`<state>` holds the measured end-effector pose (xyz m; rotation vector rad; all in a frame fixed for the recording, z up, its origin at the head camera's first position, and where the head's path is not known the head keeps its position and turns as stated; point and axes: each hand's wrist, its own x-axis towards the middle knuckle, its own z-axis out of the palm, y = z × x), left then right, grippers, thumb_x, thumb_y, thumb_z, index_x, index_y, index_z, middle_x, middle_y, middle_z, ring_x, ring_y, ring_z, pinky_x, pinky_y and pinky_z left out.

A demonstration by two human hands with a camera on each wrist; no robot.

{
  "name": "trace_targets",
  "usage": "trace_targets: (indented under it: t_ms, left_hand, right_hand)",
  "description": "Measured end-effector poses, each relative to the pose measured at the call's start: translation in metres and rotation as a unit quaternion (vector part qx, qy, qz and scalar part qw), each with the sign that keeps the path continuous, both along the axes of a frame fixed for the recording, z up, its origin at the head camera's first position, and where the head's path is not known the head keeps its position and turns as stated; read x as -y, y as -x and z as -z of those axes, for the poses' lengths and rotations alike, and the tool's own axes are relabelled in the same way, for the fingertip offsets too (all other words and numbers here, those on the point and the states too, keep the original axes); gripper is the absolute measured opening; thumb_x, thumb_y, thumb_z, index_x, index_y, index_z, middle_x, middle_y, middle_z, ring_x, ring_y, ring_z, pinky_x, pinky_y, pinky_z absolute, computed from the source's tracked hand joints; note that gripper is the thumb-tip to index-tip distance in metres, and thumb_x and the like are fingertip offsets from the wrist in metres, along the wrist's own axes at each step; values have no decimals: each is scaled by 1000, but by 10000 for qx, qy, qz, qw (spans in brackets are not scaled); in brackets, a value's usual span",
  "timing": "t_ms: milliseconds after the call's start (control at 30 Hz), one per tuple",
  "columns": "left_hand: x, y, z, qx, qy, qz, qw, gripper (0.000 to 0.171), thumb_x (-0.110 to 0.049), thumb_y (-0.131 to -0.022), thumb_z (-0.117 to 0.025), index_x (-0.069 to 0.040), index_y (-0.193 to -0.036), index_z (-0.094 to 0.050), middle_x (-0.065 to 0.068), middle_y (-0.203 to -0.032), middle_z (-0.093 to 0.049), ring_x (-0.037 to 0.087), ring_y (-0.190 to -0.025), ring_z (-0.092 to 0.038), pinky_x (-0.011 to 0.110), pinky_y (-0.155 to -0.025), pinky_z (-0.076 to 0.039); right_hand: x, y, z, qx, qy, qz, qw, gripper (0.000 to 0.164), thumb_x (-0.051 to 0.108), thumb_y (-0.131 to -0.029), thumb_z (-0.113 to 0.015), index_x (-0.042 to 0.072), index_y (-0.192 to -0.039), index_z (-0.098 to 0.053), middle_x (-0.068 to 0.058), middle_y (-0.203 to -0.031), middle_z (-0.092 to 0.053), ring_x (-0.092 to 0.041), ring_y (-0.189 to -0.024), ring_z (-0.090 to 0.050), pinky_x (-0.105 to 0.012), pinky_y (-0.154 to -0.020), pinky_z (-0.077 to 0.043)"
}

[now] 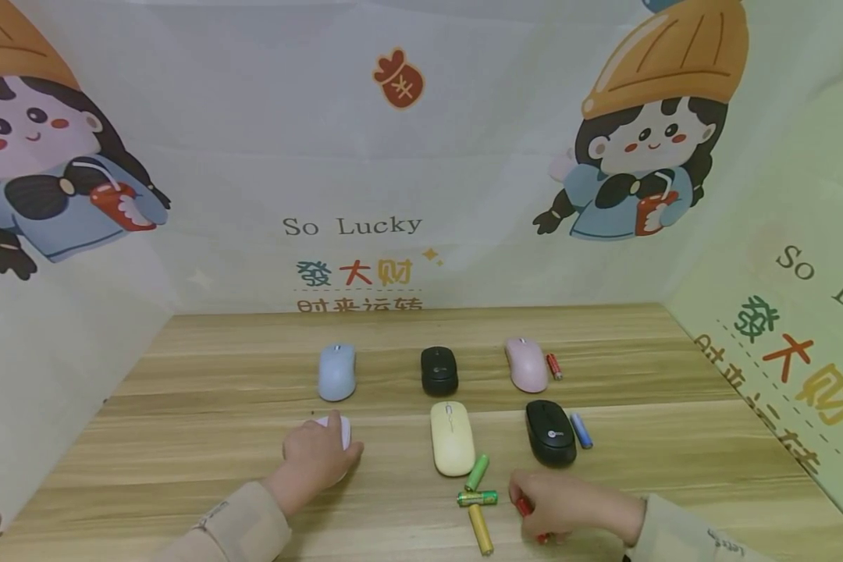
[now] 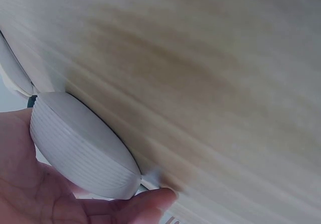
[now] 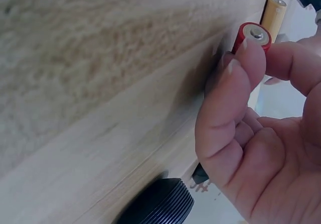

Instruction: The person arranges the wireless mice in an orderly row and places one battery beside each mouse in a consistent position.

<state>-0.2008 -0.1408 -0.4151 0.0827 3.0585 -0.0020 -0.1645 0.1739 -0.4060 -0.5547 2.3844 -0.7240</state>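
Note:
My left hand point(image 1: 319, 454) lies over a white mouse point(image 1: 343, 432) at the left of the wooden table, thumb at its right side and a finger along its top. In the left wrist view the ridged side of this white mouse point(image 2: 85, 143) sits within the curve of the hand. At the front right, my right hand point(image 1: 558, 503) pinches a red battery point(image 1: 524, 506) between thumb and fingers, low over the table. The right wrist view shows the end of the red battery point(image 3: 256, 33) at the fingertips; its middle is partly covered.
Ahead stand blue point(image 1: 336, 372), black point(image 1: 439, 371) and pink point(image 1: 526, 364) mice; nearer are a yellow mouse point(image 1: 453, 439) and another black mouse point(image 1: 551, 433). Loose batteries: red point(image 1: 554, 367), blue point(image 1: 581, 431), green point(image 1: 477, 472), green-gold point(image 1: 477, 498), yellow point(image 1: 481, 530). Printed cloth point(image 1: 253, 156) surrounds the table.

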Motion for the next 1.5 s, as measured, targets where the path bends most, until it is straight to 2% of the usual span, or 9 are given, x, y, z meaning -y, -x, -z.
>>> trace_targets:
  t_ms: [200, 400, 700, 967, 1067, 1133, 1333, 1433, 1500]
  left_hand:
    - [0, 0, 0, -46, -4, 6, 10000, 66, -48, -86, -53, 2, -128, -45, 27, -84, -59, 26, -64, -54, 36, -48, -45]
    - [0, 0, 1, -37, 31, -6, 10000, 66, -48, -86, -52, 2, -129, -44, 28, -85, -58, 25, -62, -53, 35, -47, -45]
    - [0, 1, 1, 23, 16, -61, 10000, 66, -47, -86, -51, 2, -130, -43, 28, -88, -59, 26, -65, -54, 36, -49, -45]
    - [0, 1, 1, 48, 54, -21, 10000, 66, -47, -87, -51, 2, -130, -44, 28, -89, -59, 26, -66, -55, 36, -49, -45]
    - [0, 0, 0, 47, 47, -34, 10000, 66, -47, -86, -51, 2, -130, -45, 28, -90, -59, 27, -67, -55, 36, -50, -45]
    - [0, 0, -1, 56, 45, -46, 10000, 66, -48, -86, -51, 1, -130, -45, 29, -90, -59, 27, -67, -55, 36, -50, -45]
    - [0, 0, 0, 72, 97, -56, 9999, 66, -49, -87, -50, 1, -131, -44, 28, -87, -59, 24, -63, -52, 34, -48, -44]
    - [1, 0, 1, 53, 140, -63, 9999, 66, -49, -87, -50, 0, -131, -45, 27, -87, -59, 24, -62, -52, 33, -47, -44]
    - [1, 0, 1, 32, 159, -63, 9998, 66, -49, -87, -50, 0, -131, -45, 28, -87, -59, 24, -63, -53, 34, -47, -44]
  right_hand:
    - [-1, 9, -2, -363, 287, 73, 9989, 21, -3, -69, -59, 10, -84, -52, 2, -60, -45, -7, -43, -41, -17, -38, -33]
    - [6, 32, -24, -627, 265, 452, 9967, 18, -2, -77, -56, 6, -93, -52, -2, -59, -51, -9, -42, -44, -18, -39, -36]
    - [30, 98, -48, -855, 439, 1255, 9874, 24, 3, -83, -51, -1, -106, -49, -5, -59, -51, -11, -42, -46, -22, -40, -43]
    - [49, 153, -40, -682, 514, 1670, 9823, 21, 4, -86, -49, -1, -106, -45, -7, -61, -51, -13, -45, -50, -30, -49, -52]
    - [51, 170, -27, -552, 540, 1895, 9788, 21, 3, -83, -51, 1, -103, -46, -10, -67, -53, -15, -47, -50, -30, -49, -52]
    - [48, 194, 1, -216, 731, 2053, 9757, 24, 2, -80, -53, 1, -103, -45, -13, -69, -54, -17, -48, -52, -33, -49, -52]
    - [36, 284, 118, 297, 1346, 2413, 9606, 32, 6, -78, -59, 4, -107, -46, -17, -77, -54, -26, -55, -58, -38, -52, -53]
    - [39, 292, 133, 84, 1313, 2379, 9623, 32, 8, -80, -60, 4, -109, -49, -17, -79, -53, -26, -57, -59, -37, -51, -53]
    - [43, 282, 121, 10, 1060, 2384, 9653, 33, 9, -80, -62, 6, -111, -51, -15, -80, -55, -26, -58, -60, -37, -52, -53]
